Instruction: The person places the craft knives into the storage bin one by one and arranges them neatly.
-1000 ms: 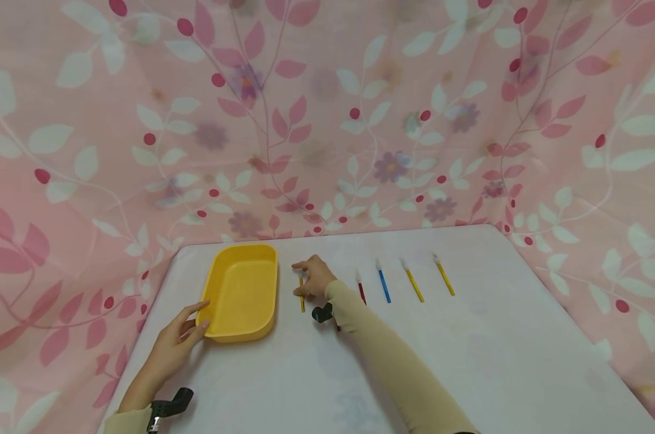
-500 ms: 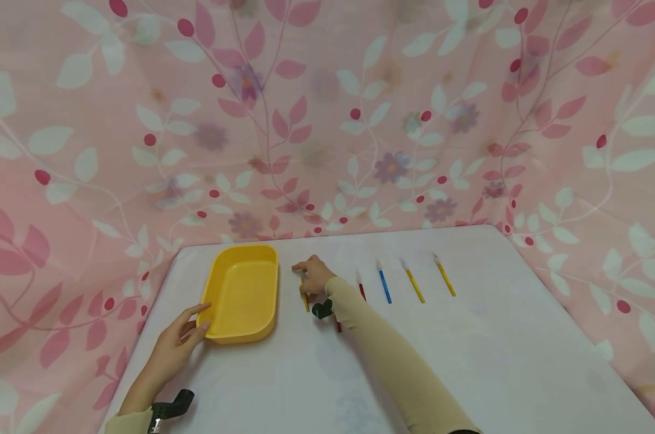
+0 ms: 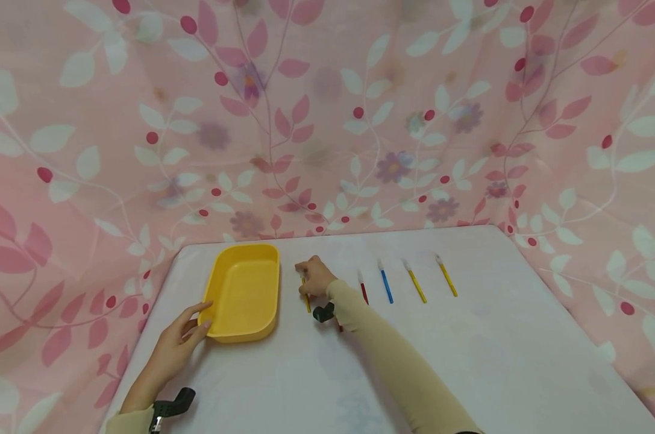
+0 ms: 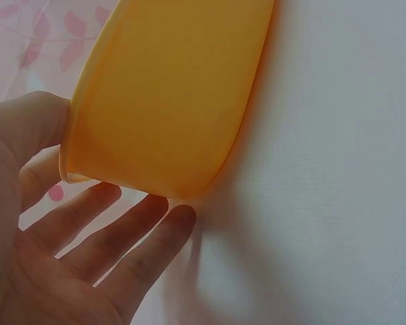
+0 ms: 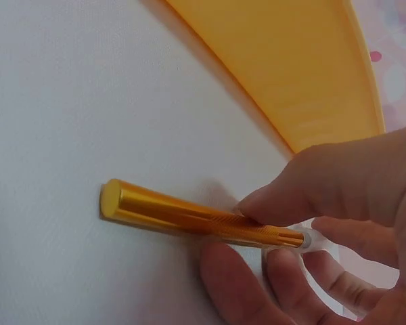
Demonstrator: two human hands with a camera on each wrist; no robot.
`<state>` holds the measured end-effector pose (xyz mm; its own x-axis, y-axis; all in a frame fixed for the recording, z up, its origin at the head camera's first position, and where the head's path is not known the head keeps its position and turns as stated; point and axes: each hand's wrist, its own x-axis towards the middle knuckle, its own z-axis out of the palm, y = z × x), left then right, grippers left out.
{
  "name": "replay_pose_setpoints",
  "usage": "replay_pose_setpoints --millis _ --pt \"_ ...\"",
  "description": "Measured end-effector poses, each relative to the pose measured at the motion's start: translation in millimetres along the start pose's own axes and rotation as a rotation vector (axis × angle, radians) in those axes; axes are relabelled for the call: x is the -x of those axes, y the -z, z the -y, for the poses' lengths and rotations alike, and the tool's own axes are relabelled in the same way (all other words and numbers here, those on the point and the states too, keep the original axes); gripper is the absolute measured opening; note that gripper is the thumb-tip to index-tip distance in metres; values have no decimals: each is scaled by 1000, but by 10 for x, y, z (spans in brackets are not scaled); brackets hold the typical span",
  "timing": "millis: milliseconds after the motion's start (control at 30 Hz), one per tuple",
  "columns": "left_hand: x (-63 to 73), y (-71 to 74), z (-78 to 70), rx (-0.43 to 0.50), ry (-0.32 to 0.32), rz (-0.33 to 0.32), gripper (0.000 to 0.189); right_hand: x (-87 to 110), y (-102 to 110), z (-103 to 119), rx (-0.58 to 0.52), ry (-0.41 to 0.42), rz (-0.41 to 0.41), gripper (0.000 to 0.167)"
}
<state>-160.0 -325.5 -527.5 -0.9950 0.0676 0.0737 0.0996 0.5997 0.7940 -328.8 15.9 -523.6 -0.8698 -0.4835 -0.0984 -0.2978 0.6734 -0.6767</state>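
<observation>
Since one second ago, the yellow pen (image 5: pixel 159 208) has turned a little: its lower end now points slightly more to the right in the head view, while the yellow tray (image 3: pixel 243 295) and the left hand (image 3: pixel 172 345) stay almost in the same place. The right hand (image 3: pixel 319 279), near the centre of the frame, pinches this pen, with the thumb on one side of the handle and fingers on the other. The flat end of the pen is at left in the right wrist view, and its pale tip is among the fingers. Whether it touches the desk (image 3: pixel 484 355), I cannot tell.

Just to the left of the pen is the tray. At its lower left corner the left hand holds it, the thumb at the rim and other fingers spread along the outside wall.

Under the right forearm (image 3: pixel 392 355) a red piece (image 3: pixel 340 328) shows, mostly hidden. Further to the right, four more pens lie apart in a row: a red pen (image 3: pixel 364 292), a blue pen (image 3: pixel 387 287), and two yellow ones. Behind, a pink flowered cloth (image 3: pixel 316 157) fills the upper frame.
</observation>
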Motion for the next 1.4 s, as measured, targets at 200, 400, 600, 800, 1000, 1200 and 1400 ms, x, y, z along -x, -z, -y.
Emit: replay_pose_setpoints --millis 200,400,600,800,1000,1200,1400 --pt "5 -13 -4 10 2 -1 53 37 -2 17 -61 -10 -36 80" --pt "12 -48 15 35 -3 3 53 79 3 19 -138 -67 -53 78" --pt "1 -53 48 21 17 7 54 149 95 57 -263 -21 -63 73" --pt "18 -29 4 14 14 14 53 299 254 133 -496 34 -38 74" --pt "15 -9 -6 -1 9 9 53 367 398 273 -589 112 -61 73" --pt "20 8 -7 -18 8 3 53 382 438 453 -596 184 -21 73" --pt "26 10 8 25 -2 16 54 351 403 615 -584 207 -17 73"
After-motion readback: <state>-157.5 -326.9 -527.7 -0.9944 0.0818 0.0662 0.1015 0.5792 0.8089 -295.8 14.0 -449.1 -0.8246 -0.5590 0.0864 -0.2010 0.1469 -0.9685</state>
